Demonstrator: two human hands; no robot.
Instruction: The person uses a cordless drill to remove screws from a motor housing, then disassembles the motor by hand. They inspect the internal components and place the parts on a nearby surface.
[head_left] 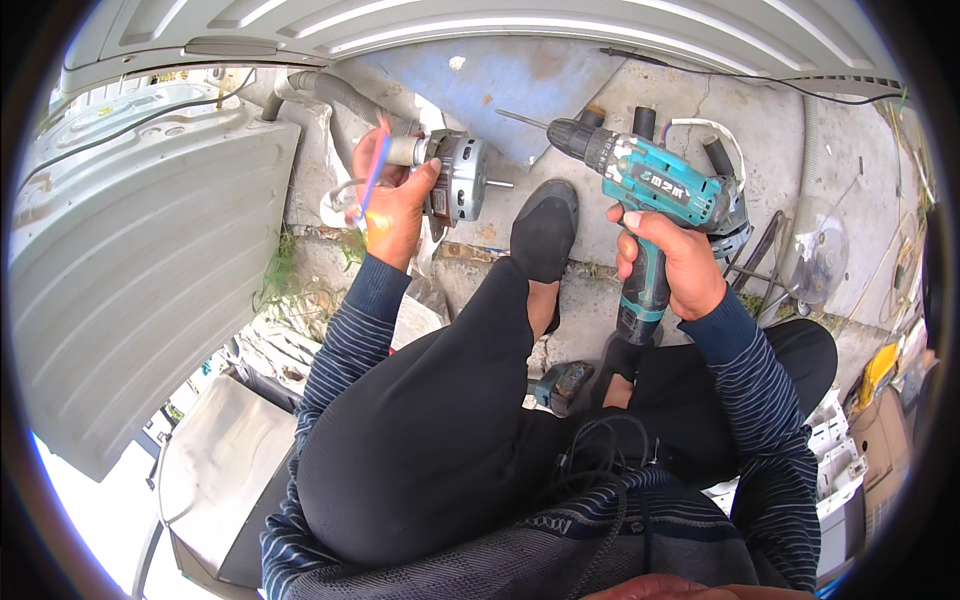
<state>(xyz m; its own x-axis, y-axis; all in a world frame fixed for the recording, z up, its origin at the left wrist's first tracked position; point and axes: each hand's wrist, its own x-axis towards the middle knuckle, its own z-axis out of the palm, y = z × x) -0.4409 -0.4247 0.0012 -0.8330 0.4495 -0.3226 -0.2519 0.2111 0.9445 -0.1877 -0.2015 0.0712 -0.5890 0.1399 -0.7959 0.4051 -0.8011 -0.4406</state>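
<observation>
Silver metal motor (pixel 463 180) at left, above concrete paving (pixel 594 235); the left hand (pixel 397 205) grips its left side, thumb against the casing, seemingly to leave the shaft (pixel 500 184) clear rightward; left forearm slants far and inward; at right, the right hand (pixel 682 262) is wrapped round the handle of a teal drill (pixel 655 185), presumably for control; bit (pixel 520 118) points far-left; right forearm angles inward.

The drill (pixel 655 182) partly hides what may be a motor (pixel 736 238)
</observation>
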